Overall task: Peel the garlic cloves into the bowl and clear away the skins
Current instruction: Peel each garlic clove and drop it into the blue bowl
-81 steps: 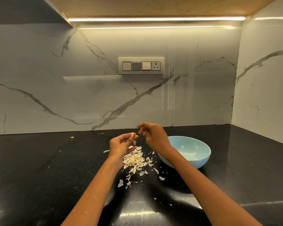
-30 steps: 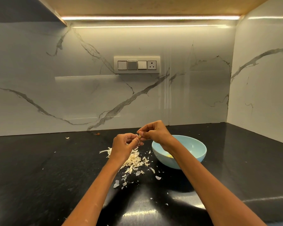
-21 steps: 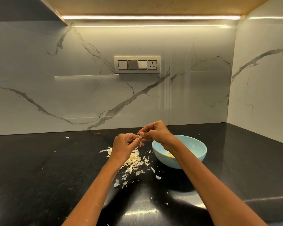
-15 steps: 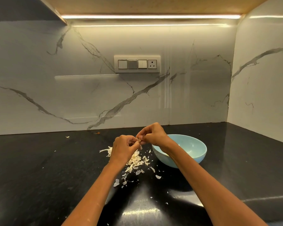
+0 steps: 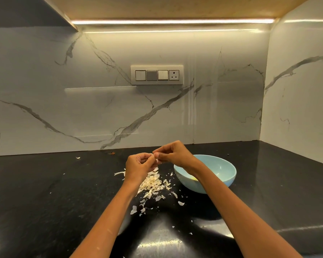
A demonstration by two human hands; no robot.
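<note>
Each grip is closed on the same small thing: the left hand curls around a garlic clove, which is mostly hidden by the fingers, while the right hand pinches at its pale skin where the two hands meet. They work in the air above a black desk. Directly below lies a loose heap of papery skins, with stray flakes scattered toward the viewer and one off to the far left. A light blue bowl sits just right of the heap, under the right forearm; something yellowish shows low inside it, probably peeled cloves. Behind is a white marble wall with a switch panel.

To peel well, the left hand should probably hold the clove firmly without crushing it while the right draws the skin away in long strips, letting them fall onto the heap, not the bowl. Skins are not yet cleared.
</note>
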